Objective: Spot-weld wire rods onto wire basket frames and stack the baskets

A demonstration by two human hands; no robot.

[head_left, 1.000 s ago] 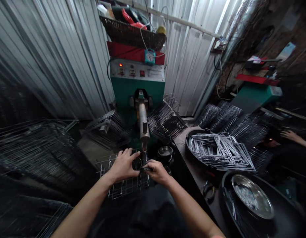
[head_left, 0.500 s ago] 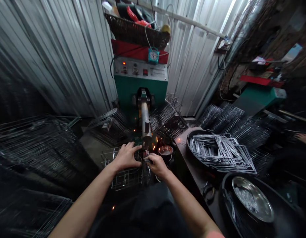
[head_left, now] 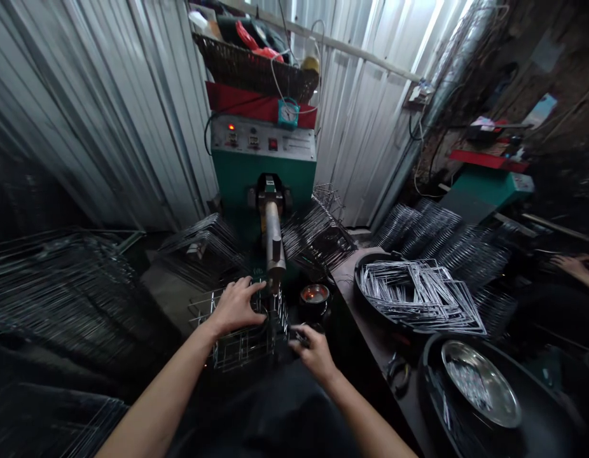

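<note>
A wire rack (head_left: 244, 346) of thin metal rods lies low in front of me, under the head of a green spot welder (head_left: 263, 166). My left hand (head_left: 235, 308) holds the rack from its left side, thumb and forefinger wide apart, the other fingers over the wires. The welder's metal arm (head_left: 274, 238) ends just above the rack, right of that hand. My right hand (head_left: 316, 350) is closed around a small dark tool (head_left: 300, 335), blurred, to the rack's right. A small metal bowl (head_left: 315, 294) stands beyond my right hand.
On the right bench, a black tub (head_left: 364, 299) holds bent wire frames (head_left: 423, 289); nearer are pliers (head_left: 398, 374) and a steel dish (head_left: 507, 407) of short pieces in another tub. Wire racks (head_left: 51, 286) are stacked left. Another person's hand (head_left: 575, 267) shows far right.
My right hand has drawn back toward me and slightly right, away from the welder tip, with the dark tool. The flying sparks have mostly gone. My left hand stays on the rack.
</note>
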